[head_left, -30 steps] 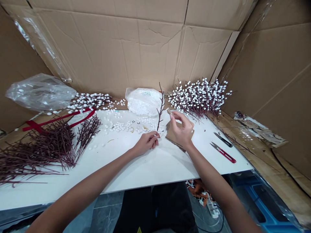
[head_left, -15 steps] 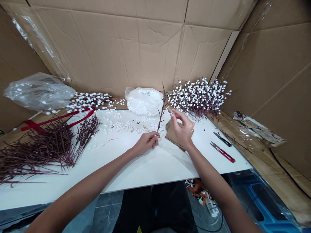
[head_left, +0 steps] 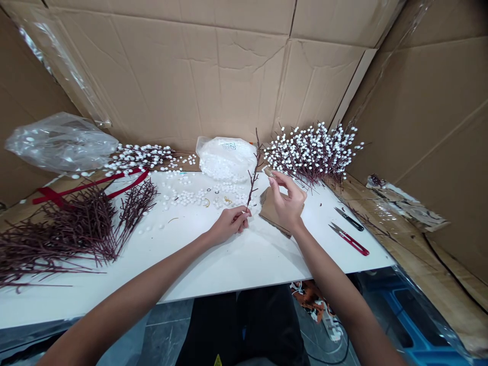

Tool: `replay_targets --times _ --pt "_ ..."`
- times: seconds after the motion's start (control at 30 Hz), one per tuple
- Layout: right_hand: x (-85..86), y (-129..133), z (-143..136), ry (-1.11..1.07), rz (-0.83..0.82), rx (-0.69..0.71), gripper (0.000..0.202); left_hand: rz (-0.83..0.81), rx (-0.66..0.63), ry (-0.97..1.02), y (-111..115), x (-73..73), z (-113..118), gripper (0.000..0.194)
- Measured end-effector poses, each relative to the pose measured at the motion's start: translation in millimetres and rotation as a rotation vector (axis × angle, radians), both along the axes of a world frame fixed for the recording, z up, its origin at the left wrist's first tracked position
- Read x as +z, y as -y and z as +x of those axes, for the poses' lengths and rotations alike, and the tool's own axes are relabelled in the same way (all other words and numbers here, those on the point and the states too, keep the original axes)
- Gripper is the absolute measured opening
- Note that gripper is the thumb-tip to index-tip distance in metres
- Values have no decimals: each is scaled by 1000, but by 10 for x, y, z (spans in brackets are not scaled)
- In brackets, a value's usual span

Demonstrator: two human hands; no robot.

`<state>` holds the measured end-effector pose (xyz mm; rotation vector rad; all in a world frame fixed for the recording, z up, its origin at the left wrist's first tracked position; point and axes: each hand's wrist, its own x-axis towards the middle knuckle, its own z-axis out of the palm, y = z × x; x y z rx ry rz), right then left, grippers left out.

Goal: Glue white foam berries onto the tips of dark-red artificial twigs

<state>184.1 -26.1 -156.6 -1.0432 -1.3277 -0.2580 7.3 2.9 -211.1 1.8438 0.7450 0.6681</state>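
Note:
My left hand (head_left: pixel 231 222) is closed round the lower end of a dark brown twig (head_left: pixel 252 178), which stands nearly upright with bare side shoots. To the right of the twig, my right hand (head_left: pixel 287 199) pinches a small tan piece (head_left: pixel 269 172) between thumb and fingertips. It does not touch the twig. Beneath my right hand lies a piece of brown cardboard (head_left: pixel 271 213) on the white table (head_left: pixel 221 269). Loose white balls (head_left: pixel 186 197) are scattered left of the twig, and a clear bag of white balls (head_left: pixel 227 158) sits behind them.
Bundles of bare brown twigs (head_left: pixel 82 223) lie at the left beside a red ribbon (head_left: pixel 49 195) and a plastic bag (head_left: pixel 63 142). Twigs with white balls (head_left: pixel 314 150) lie at the back right. Red snips (head_left: pixel 353 241) and black snips (head_left: pixel 351 219) rest at the right.
My right hand has shifted very slightly to the right with the tan piece. My left hand and the twig are almost unmoved.

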Motion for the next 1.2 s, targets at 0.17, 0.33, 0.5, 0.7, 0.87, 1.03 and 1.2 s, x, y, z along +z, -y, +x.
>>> replay_targets --times 0.17,0.33,0.5,0.7,0.87,1.03,1.2 --pt "0 1 0 13 0 3 17 3 8 -3 -2 -3 2 26" --pt "-16 -18 -8 47 -35 47 17 3 1 -2 -1 5 4 26" --pt "-7 -6 -10 25 -15 11 16 6 0 -2 -3 2 2 26" --pt "-3 4 -4 -6 18 3 18 11 0 -2 -2 -11 -2 27" --pt "-43 -18 9 -96 32 20 19 21 4 -1 -9 -33 -13 28" --pt "-42 -30 20 -217 -22 39 20 32 3 -11 -10 -34 -20 28" --pt "31 -21 21 -192 -12 25 17 12 0 -19 1 -5 -19 29"
